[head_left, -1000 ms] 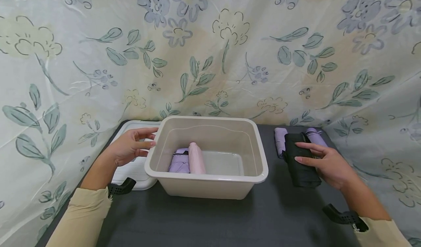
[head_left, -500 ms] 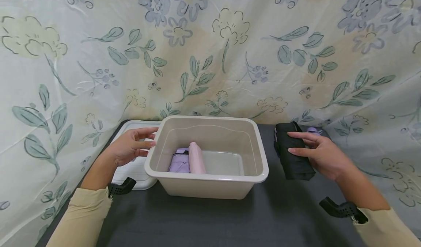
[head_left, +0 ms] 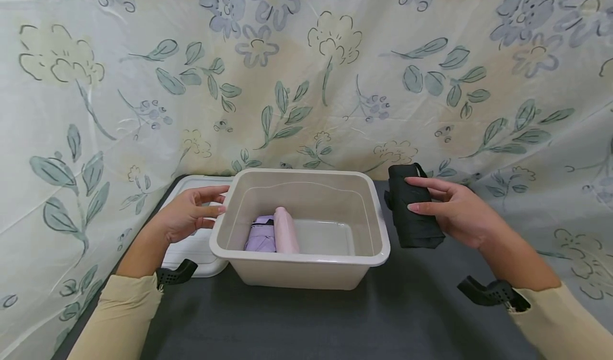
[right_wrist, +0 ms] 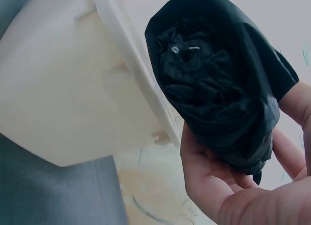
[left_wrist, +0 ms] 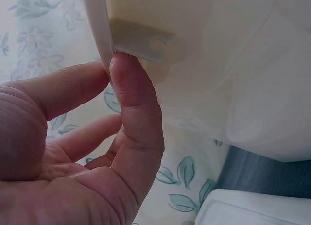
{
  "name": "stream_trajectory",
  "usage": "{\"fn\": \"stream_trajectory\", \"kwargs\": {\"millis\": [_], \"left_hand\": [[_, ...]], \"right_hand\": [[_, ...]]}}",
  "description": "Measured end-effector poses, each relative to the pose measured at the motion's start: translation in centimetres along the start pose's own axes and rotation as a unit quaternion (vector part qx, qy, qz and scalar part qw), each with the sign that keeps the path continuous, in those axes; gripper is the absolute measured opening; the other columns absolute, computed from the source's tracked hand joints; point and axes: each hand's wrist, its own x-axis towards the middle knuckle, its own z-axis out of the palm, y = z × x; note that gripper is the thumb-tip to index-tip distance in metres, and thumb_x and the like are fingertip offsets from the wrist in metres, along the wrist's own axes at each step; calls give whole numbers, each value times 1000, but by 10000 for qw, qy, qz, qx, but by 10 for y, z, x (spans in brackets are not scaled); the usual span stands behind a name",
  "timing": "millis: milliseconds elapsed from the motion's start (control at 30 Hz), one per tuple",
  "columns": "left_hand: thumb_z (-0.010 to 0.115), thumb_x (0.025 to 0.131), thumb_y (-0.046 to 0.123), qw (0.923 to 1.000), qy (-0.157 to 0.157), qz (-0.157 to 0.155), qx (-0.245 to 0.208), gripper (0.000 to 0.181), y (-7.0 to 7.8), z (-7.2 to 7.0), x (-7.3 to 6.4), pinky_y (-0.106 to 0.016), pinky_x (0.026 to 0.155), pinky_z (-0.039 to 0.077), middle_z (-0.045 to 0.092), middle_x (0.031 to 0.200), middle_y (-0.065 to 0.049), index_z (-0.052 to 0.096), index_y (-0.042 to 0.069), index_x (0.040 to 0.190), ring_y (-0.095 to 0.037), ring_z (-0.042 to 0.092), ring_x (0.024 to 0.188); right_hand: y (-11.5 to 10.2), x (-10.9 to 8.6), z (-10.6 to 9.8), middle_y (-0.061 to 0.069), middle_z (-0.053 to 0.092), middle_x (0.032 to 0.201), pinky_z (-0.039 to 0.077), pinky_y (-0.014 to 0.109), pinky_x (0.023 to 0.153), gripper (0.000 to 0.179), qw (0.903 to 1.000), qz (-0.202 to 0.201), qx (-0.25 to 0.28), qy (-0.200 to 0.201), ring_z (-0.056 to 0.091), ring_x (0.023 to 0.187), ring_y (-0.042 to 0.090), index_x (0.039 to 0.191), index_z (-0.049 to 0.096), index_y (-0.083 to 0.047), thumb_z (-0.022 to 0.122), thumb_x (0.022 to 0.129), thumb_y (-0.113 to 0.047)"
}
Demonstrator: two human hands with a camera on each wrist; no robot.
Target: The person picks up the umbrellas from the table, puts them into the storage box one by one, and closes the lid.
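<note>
My right hand (head_left: pixel 457 211) grips a black folded umbrella (head_left: pixel 413 208), raised just right of the beige plastic bin (head_left: pixel 306 272). In the right wrist view, the umbrella's crumpled cloth end (right_wrist: pixel 204 74) faces the camera, with fingers and thumb around its sides. On the bin's left side, my left hand (head_left: pixel 193 214) pinches the rim; the left wrist view has fingertips on both faces of that rim (left_wrist: pixel 99 30). Inside the bin, to the left, a lilac folded umbrella (head_left: pixel 261 236) lies against a pale pink rolled bundle (head_left: pixel 286 231), probably another umbrella.
A white lid (head_left: pixel 201 256) lies flat on the dark table (head_left: pixel 306 322), partly under the bin's left side and my left arm. A flower-patterned curtain (head_left: pixel 306 83) hangs behind and along both sides. Black wrist mounts (head_left: pixel 177 272) sit on both forearms.
My right hand has carried the black umbrella up and left toward the bin. The lilac umbrellas formerly seen beside it are now hidden behind it and the hand. The left hand has stayed still.
</note>
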Motion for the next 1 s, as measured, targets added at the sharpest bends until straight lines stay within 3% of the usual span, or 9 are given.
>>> {"fn": "stream_trajectory", "kwargs": {"millis": [133, 300, 667, 1000], "left_hand": [[68, 98, 11, 10000, 20, -23, 7, 67, 1, 0, 1, -32, 83, 62, 59, 121, -2, 36, 0, 157, -12, 69, 99], [68, 99, 11, 10000, 11, -52, -27, 67, 3, 0, 2, -31, 83, 62, 59, 122, -1, 36, 1, 157, -12, 69, 97], [68, 98, 9, 10000, 13, -61, -48, 68, 4, -1, 3, -31, 82, 62, 57, 122, -2, 36, 1, 157, -11, 69, 100], [68, 98, 10, 10000, -25, -53, -61, 68, 5, -1, 2, -31, 82, 62, 58, 121, -2, 36, 0, 157, -12, 69, 100]], "right_hand": [[-7, 6, 8, 14, 31, 158, 61, 41, 89, 76, 9999, 53, -147, 55, 71, 111, 15, 161, 32, -17, 71, 96, -8], [-16, 13, 17, 17, 20, 166, 60, 39, 90, 77, 9994, 138, -298, 93, 69, 111, 12, 161, 33, -18, 73, 95, -13], [-34, 31, 36, 15, 25, 166, 60, 42, 91, 79, 9996, 270, -71, -33, 68, 112, 18, 160, 36, -18, 75, 92, -6], [-38, 49, 53, 19, 32, 163, 59, 49, 92, 74, 9969, 405, 450, -500, 68, 114, 25, 159, 38, -17, 68, 95, 1]]}}
